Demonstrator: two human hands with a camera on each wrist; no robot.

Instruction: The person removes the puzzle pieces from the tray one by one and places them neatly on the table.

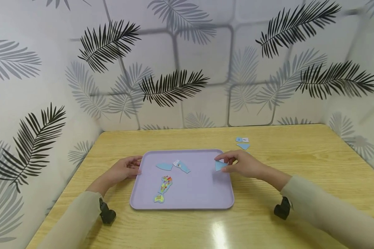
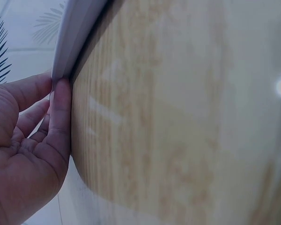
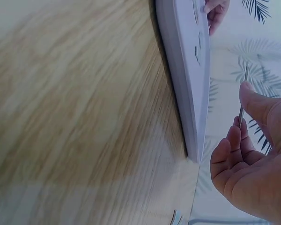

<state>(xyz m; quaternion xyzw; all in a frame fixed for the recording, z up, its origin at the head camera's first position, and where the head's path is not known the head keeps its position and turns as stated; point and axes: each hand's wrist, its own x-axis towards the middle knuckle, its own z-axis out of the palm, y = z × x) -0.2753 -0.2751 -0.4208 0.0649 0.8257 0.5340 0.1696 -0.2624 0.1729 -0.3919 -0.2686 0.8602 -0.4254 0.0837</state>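
Right hand: we see the right hand [image 1: 241, 164] pinching a light-blue puzzle piece [image 1: 219, 166] between thumb and fingers.
Held piece: it is raised over the right side of the tray, and the right wrist view shows it nearly edge-on, apart from the surface.
Left hand: we find the left hand [image 1: 126, 168] grasping the tray's left rim, thumb and fingers meeting at the edge.
Tray: the lilac tray [image 1: 199, 193] lies flat on the wood-grain table [image 1: 299, 155], with rounded corners and a raised rim.
Upper pieces on tray: a plain blue piece [image 1: 164, 166], pointed at its left end, lies just beside a white-and-blue piece [image 1: 183, 167]; we cannot tell whether they touch.
Lower pieces on tray: a multicoloured scaly piece [image 1: 166, 185] stands above a yellow-green tail-fin piece [image 1: 159, 198], their ends close together.
Beyond the tray: we spot a blue triangular piece [image 1: 243, 146] on the table, behind the right hand, with small blue-and-white bits [image 1: 239, 139] just past it.
Wall: black and grey leaves pattern the pale wall [image 1: 202, 107].
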